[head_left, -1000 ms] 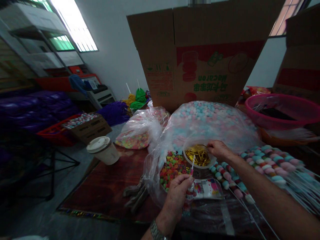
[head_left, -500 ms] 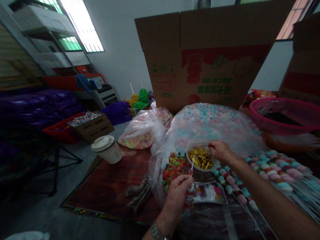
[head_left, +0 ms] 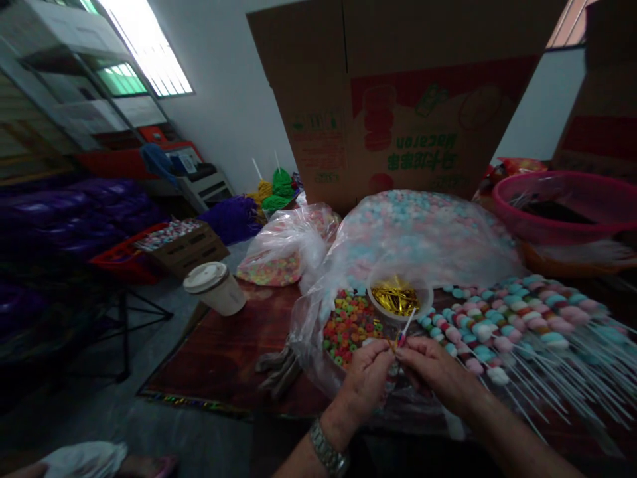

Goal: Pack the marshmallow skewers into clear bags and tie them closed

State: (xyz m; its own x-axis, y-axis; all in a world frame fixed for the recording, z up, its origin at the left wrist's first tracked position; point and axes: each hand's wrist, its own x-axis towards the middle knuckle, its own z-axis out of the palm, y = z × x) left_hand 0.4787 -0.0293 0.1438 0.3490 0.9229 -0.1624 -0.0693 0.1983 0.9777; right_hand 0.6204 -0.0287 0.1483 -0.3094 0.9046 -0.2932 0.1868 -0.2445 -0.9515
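Note:
My left hand point(head_left: 365, 375) is closed around the neck of a clear bag, from which a white stick point(head_left: 410, 324) with a pink and blue end pokes up. My right hand point(head_left: 432, 368) meets it there, fingers pinched at the bag neck. Between the fingertips shows a thin gold twist tie point(head_left: 391, 346). The bag's lower part is mostly hidden by my hands. Just beyond them is a clear round bowl point(head_left: 426, 307) of gold twist ties point(head_left: 395, 298). Left of the bowl lie colourful ring-shaped candies point(head_left: 348, 325) in an open plastic bag.
Marshmallow skewers point(head_left: 522, 315) lie in a pile at right, below a pink basin point(head_left: 562, 226). A large bag of marshmallows point(head_left: 423, 229) stands before a cardboard box point(head_left: 318, 153). At left are a lidded white tub point(head_left: 219, 289) and grey gloves point(head_left: 279, 368).
My right hand has left the bowl of gold twist ties and come down to my left hand at the bag neck. The stick now leans right. The view has shifted slightly.

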